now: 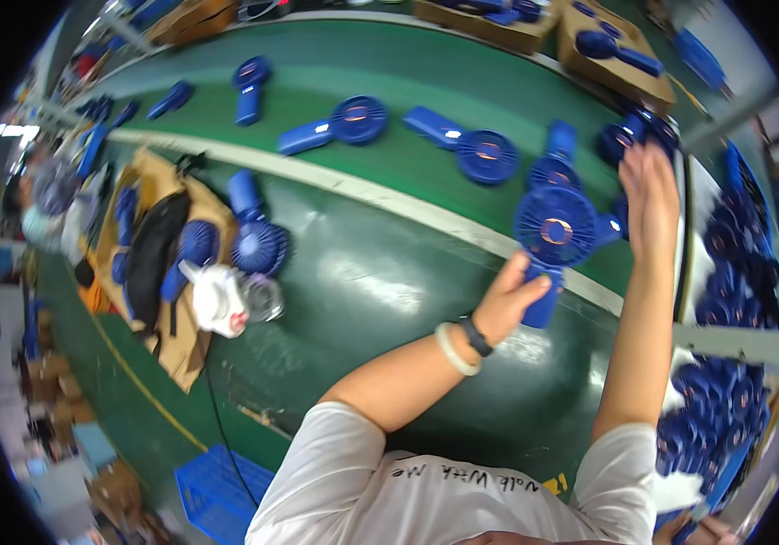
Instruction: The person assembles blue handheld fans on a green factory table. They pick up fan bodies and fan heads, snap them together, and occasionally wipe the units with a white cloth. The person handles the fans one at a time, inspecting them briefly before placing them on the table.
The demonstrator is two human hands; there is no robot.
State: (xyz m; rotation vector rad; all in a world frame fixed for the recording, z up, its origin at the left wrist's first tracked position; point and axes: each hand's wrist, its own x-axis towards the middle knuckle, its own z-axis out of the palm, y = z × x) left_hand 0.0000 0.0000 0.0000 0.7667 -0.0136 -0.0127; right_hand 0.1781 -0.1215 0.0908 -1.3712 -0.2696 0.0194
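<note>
My left hand (505, 304) is closed around the handle of a blue handheld fan (555, 225), whose round grille faces up over the edge of the green belt. My right hand (651, 202) is stretched out, fingers straight and side by side, beside dark blue fans (619, 138) at the belt's right end. Whether its fingertips touch them is hard to tell, as the hand covers part of them. Just beyond the held fan lies another blue fan (555, 163), partly hidden by it. Farther left on the belt is a fan with its head toward me (487, 156).
More fans, one being a blue fan (358, 120), are spread along the green belt (317, 77). Crates of many fans (716, 409) stand at the right. A cardboard box (185, 350) with fans and a black pouch, beside a white item (217, 300), sits on the left.
</note>
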